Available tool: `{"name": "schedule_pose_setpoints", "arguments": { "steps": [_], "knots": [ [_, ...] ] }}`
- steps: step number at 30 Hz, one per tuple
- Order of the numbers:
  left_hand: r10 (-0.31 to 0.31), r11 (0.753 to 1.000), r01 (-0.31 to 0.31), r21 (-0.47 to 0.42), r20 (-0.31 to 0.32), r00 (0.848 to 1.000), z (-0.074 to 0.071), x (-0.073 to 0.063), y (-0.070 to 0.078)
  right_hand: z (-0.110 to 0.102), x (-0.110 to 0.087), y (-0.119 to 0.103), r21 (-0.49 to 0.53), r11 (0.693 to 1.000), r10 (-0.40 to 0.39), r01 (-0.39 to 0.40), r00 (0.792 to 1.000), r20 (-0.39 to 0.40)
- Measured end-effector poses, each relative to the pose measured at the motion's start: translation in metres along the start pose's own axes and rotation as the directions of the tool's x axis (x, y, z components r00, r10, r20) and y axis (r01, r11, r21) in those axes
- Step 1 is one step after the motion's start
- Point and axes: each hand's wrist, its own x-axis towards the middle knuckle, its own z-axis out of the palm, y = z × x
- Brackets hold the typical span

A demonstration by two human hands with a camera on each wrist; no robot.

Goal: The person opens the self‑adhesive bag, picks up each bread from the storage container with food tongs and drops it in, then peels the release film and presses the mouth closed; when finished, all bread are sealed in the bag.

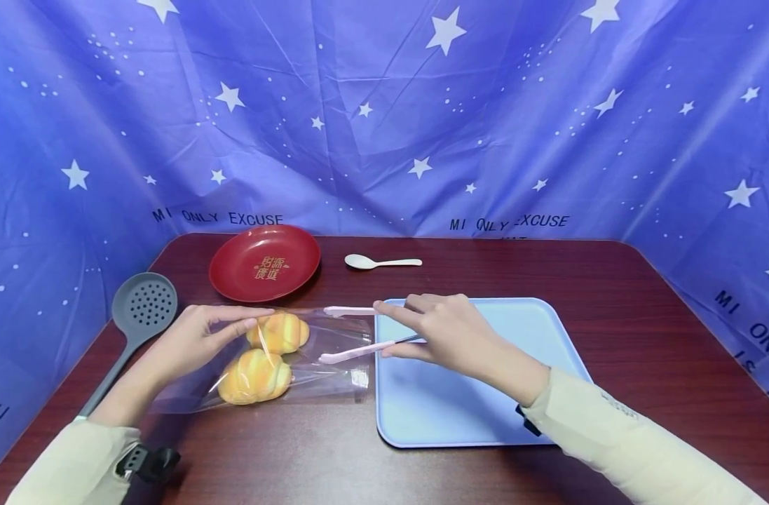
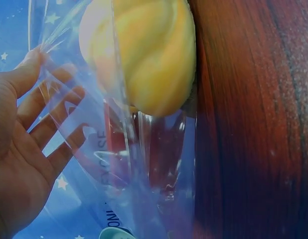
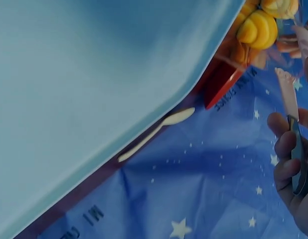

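Two bread rolls [image 1: 255, 377] lie inside a clear plastic bag [image 1: 334, 382] on the table. My left hand [image 1: 198, 337] pinches the bag's upper side between thumb and fingers, just left of the rolls. Through the film in the left wrist view, the left hand's [image 2: 29, 129] other fingers are spread behind the plastic. My right hand [image 1: 447, 330] holds pink-tipped tongs [image 1: 355, 352], arms apart, over the bag's right end and the tray's left edge. Nothing is between the tong tips. In the right wrist view, fingers curl round the tongs' metal handle [image 3: 296, 164].
A light blue tray [image 1: 485, 414] lies on the right of the dark wooden table [image 1: 283, 456]. At the back are a red plate [image 1: 239, 263] and a white spoon [image 1: 384, 263]. A grey slotted skimmer [image 1: 128, 337] lies at the left edge. A starry blue curtain [image 1: 384, 140] surrounds the table.
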Motion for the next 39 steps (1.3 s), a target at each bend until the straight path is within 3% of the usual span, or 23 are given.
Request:
{"name": "schedule_pose_setpoints", "arguments": {
  "steps": [7, 21, 27, 34, 39],
  "knots": [
    [-0.001, 1.000, 0.001, -0.001, -0.009, 1.000, 0.001, 0.000, -0.001, -0.016, -0.020, 0.015, 0.001, 1.000, 0.004, -0.004, 0.998, -0.059],
    [0.007, 1.000, -0.007, 0.013, -0.013, 1.000, 0.002, -0.002, 0.000, -0.049, -0.058, 0.035, -0.050, 0.991, 0.117, -0.127, 0.978, -0.172],
    [0.004, 1.000, -0.004, 0.012, -0.006, 1.000, 0.003, -0.002, 0.000, -0.060, -0.077, 0.040, -0.058, 0.974, 0.209, -0.221, 0.964, -0.167],
    [0.045, 0.999, -0.045, 0.007, -0.030, 0.999, 0.005, -0.003, -0.002, -0.068, -0.098, 0.042, -0.079, 0.933, 0.333, -0.351, 0.925, -0.181],
    [0.065, 0.998, -0.065, 0.009, -0.038, 0.997, 0.006, -0.002, -0.003, -0.074, -0.114, 0.042, -0.066, 0.870, 0.473, -0.488, 0.865, -0.169]
  ]
}}
